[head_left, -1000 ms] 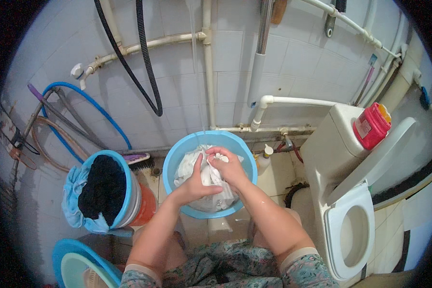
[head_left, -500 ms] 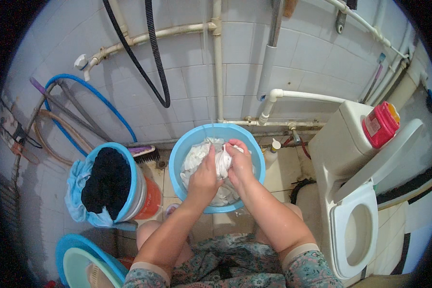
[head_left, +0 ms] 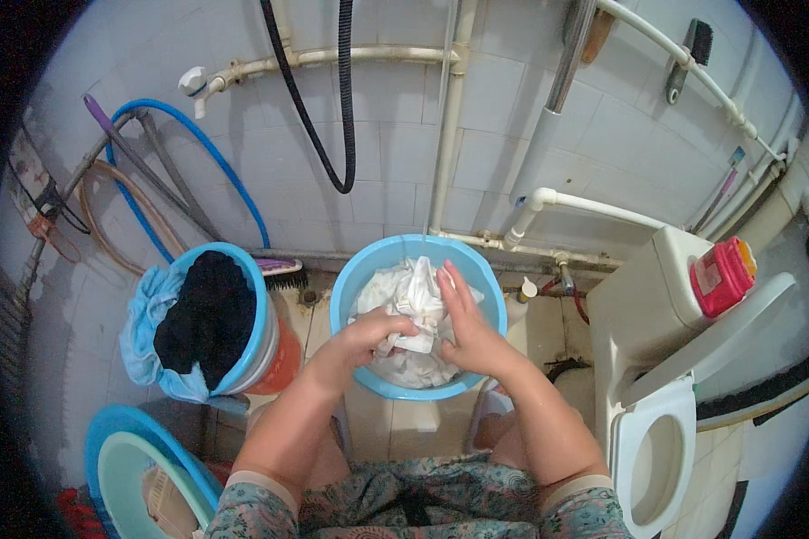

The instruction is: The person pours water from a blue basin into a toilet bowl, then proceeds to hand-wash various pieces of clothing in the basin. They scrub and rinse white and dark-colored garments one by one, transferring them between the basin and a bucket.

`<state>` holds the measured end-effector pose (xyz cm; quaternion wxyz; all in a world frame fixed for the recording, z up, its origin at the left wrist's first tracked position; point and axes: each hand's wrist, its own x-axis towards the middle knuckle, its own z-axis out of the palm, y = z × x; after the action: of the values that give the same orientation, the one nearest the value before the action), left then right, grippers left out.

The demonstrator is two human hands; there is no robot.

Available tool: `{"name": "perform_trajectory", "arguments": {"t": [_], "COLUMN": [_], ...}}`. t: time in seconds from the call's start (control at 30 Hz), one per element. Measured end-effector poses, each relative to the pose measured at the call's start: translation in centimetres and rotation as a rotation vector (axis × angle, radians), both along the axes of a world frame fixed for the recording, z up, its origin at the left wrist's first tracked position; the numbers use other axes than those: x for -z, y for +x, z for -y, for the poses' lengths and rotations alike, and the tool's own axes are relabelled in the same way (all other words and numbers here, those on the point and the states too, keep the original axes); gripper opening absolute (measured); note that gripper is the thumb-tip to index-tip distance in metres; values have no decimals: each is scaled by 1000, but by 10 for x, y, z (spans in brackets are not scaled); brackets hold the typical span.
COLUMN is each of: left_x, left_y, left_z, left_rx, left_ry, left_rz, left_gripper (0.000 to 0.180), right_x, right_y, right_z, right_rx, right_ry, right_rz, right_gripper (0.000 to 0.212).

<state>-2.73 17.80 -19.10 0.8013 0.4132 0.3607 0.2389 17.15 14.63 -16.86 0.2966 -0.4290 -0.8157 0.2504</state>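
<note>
A light blue basin (head_left: 340, 310) stands on the floor in front of me, filled with wet white cloth (head_left: 420, 287). My left hand (head_left: 375, 332) is closed around a bunched part of that cloth, its thumb pointing inward. Against the right side of the bunch rests my right hand (head_left: 469, 325), with its fingers stretched out and pointing away from me. A thin stream of water comes down at the basin's far side. Folds of the cloth hide what lies at the bottom.
To the left, a bucket holds black cloth (head_left: 208, 314) and light blue cloth (head_left: 148, 328). Nested basins (head_left: 108, 458) stand nearer. A toilet (head_left: 627, 449) is at my right, with a red container (head_left: 721, 278) on its tank. A pump bottle (head_left: 519, 301) stands beside the basin.
The view has shifted a little, so the surroundings sit differently. My right hand has opened from gripping the cloth to stretched fingers. My left hand has moved lower on the bunch.
</note>
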Motion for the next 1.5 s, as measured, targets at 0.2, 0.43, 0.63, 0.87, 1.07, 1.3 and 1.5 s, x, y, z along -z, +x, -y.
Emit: {"name": "perform_trajectory", "arguments": {"t": [0.2,0.43,0.63,0.87,1.07,1.3,1.5], "left_x": [-5,-7,-6,10,32,23,17], "left_y": [-1,8,21,31,26,31,19], "left_z": [10,14,31,33,28,30,18], "left_rx": [155,409,232,9,-62,-102,-267], "left_ry": [-110,306,892,1073,1354,1230,758], "left_rz": [-42,-170,-571,-1044,-1054,-1023,-778], "left_gripper": [41,41,42,33,13,23,57], "right_x": [-6,-9,14,23,28,44,34], "right_y": [0,2,1,-8,-18,-14,-16], "right_z": [4,11,8,0,1,-1,-19], "right_rx": [106,-55,17,141,206,280,245], "right_ry": [526,463,279,197,-16,-151,286], "right_rz": [526,413,395,544,591,253,155], "right_gripper": [65,50,50,25,24,29,64]}}
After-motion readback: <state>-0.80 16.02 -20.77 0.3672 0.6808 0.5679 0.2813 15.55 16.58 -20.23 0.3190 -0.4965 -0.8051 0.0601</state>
